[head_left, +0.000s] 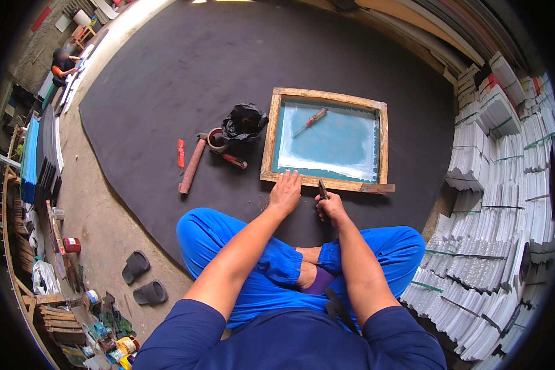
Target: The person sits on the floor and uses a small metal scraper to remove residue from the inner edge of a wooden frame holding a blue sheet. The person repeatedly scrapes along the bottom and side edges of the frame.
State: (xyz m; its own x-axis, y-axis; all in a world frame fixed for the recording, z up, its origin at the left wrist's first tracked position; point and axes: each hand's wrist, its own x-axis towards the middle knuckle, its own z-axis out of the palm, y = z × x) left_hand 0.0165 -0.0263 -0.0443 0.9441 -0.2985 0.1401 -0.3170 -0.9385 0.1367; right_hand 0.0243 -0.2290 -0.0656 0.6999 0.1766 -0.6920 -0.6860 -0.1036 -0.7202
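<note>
A wooden frame (pixel 385 139) with a teal, white-smeared panel lies on the dark mat in front of me. My left hand (pixel 285 193) rests on its near rail, fingers stretched out over the wood. Close beside it, my right hand (pixel 333 208) is wrapped round a dark pair of pliers (pixel 323 189), whose tip points at that same rail. Across the panel lies a screwdriver (pixel 311 121) with a reddish handle. A short brown strip of wood (pixel 378 188) sits at the frame's near right corner.
Left of the frame are a black plastic bag (pixel 244 121), a tape roll (pixel 216 140), a hammer (pixel 194 163), a red cutter (pixel 180 155) and a small red tool (pixel 235 161). White stacks (pixel 475 154) line the right. Sandals (pixel 143 280) and paint cans lie left; another person (pixel 61 68) sits far left.
</note>
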